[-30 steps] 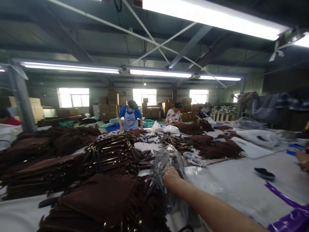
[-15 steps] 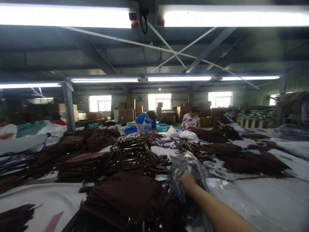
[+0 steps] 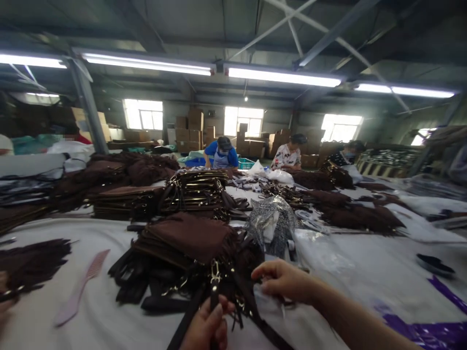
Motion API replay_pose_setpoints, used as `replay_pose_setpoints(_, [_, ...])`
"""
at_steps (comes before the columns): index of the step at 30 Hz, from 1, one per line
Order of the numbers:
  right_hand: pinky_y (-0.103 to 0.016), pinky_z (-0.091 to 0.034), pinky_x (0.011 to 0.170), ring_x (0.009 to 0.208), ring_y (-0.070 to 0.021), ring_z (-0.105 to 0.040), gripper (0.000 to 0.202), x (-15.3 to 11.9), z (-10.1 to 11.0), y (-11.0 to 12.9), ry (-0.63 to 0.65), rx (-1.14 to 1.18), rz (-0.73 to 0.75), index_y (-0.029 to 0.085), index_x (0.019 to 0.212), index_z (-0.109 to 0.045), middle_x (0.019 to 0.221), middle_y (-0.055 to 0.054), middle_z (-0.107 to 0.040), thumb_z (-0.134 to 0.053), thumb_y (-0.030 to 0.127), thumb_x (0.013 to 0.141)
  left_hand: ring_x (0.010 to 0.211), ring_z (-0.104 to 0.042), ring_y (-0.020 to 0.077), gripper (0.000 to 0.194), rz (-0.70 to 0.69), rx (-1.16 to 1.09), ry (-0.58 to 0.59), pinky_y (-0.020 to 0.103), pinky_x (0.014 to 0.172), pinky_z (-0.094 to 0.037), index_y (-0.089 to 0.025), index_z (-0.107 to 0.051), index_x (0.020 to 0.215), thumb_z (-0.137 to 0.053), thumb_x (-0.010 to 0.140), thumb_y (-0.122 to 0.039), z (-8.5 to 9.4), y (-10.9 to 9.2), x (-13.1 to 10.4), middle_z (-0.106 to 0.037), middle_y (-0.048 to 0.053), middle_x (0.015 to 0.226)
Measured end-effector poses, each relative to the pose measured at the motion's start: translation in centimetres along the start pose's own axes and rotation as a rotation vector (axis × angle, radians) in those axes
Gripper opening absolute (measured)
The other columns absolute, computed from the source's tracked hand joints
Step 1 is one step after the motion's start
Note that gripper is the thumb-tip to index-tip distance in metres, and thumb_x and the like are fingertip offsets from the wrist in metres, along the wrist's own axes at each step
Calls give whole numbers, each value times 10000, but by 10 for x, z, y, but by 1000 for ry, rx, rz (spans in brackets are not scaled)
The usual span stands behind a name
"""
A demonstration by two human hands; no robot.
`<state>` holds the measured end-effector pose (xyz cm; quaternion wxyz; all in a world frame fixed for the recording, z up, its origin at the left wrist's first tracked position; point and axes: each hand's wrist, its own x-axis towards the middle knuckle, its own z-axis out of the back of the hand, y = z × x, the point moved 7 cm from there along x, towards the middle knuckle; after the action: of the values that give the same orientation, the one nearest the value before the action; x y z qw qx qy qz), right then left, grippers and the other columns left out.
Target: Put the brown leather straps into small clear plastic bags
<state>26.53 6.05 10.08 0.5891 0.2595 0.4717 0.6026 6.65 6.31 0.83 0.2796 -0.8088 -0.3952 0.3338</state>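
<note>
Low in the middle, my left hand [image 3: 208, 324] is closed round a dark strap [image 3: 214, 291] with a gold metal clasp at its top. To its right, my right hand [image 3: 282, 281] has its thumb and fingertips close together on a small clear plastic bag [image 3: 270, 308]. A pile of dark brown fringed pouches [image 3: 193, 238] lies just beyond both hands, with straps and clasps hanging from its near side. Behind my right hand stands a crumpled clear plastic bag [image 3: 272, 221] with white pieces inside.
A pink comb [image 3: 82, 291] lies at left, beside brown fringe [image 3: 36, 265] and part of another person's hand [image 3: 4, 296]. More pouch stacks [image 3: 199, 192] stand behind. Purple plastic [image 3: 430, 333] and a dark object [image 3: 435, 265] are at right. Several people work across the table.
The view has tilted down. My right hand has left the crumpled bag and come back nearer. My left hand has come into view holding the strap.
</note>
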Motion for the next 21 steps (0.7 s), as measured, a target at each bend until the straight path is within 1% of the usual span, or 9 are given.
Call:
replay_pose_setpoints(2, [-172,-340,391,400,-60,-420,353,-4,-31,4,2,148,-18,162,1049,-662,522,94,-473,-624,193,700,428,-358,14,551,-28,-12,72,187,403,-265,-175,-592,935,-857,549,-466,-13,0,-4,-639,13,798])
replay_pose_setpoints(5, [-173,-307,377,387,-56,-405,330,6,-58,4,-104,203,-22,149,1032,-654,505,101,-441,-640,228,712,421,-361,39,498,-40,71,110,192,421,-248,-162,-585,926,-839,592,-429,-22,2,-10,-504,-63,555])
replay_pose_setpoints(7, [-184,-326,397,409,-65,-439,344,13,-70,-1,-154,282,-4,138,1045,-637,542,78,-499,-634,332,762,405,-354,49,413,-60,160,54,202,418,-235,-156,-580,849,-811,630,-420,-16,3,-12,-459,-75,497])
replay_pose_setpoints(10, [-202,-363,453,484,-87,-499,472,16,-87,-11,-127,467,40,116,1086,-613,632,23,-589,-576,499,814,391,-354,58,351,-76,239,-55,208,415,-240,-168,-544,727,-770,665,-430,-1,3,-14,-447,-73,464])
replay_pose_setpoints(12, [-205,-375,491,548,-100,-531,465,13,-98,-14,-69,523,60,116,1066,-631,699,-6,-639,-646,474,769,389,-361,63,343,-80,276,-91,207,416,-249,-171,-541,711,-754,673,-437,5,2,-15,-438,-74,446])
replay_pose_setpoints(14, [-211,-399,555,627,-115,-566,379,11,-105,-13,-50,518,87,129,996,-667,773,-23,-682,-731,339,686,386,-360,65,345,-73,310,-106,207,411,-249,-170,-549,717,-757,661,-440,6,2,-15,-432,-77,440])
replay_pose_setpoints(16, [-222,-409,599,649,-126,-573,265,12,-105,-11,-102,482,99,134,893,-697,747,-17,-689,-721,257,660,380,-352,66,359,-67,329,-110,208,403,-244,-171,-552,717,-760,644,-454,5,4,-16,-419,-83,436])
replay_pose_setpoints(18, [-226,-377,557,568,-114,-523,186,15,-100,-14,-198,420,67,126,787,-704,621,4,-640,-681,283,691,380,-346,63,365,-67,331,-105,206,406,-247,-176,-542,710,-760,637,-460,3,7,-15,-410,-89,439])
replay_pose_setpoints(21, [-229,-291,491,485,-92,-418,271,17,-93,-23,-284,398,10,121,669,-672,501,36,-522,-645,383,734,379,-333,57,386,-35,355,-109,203,405,-246,-188,-521,701,-773,615,-466,7,14,-13,-410,-96,453])
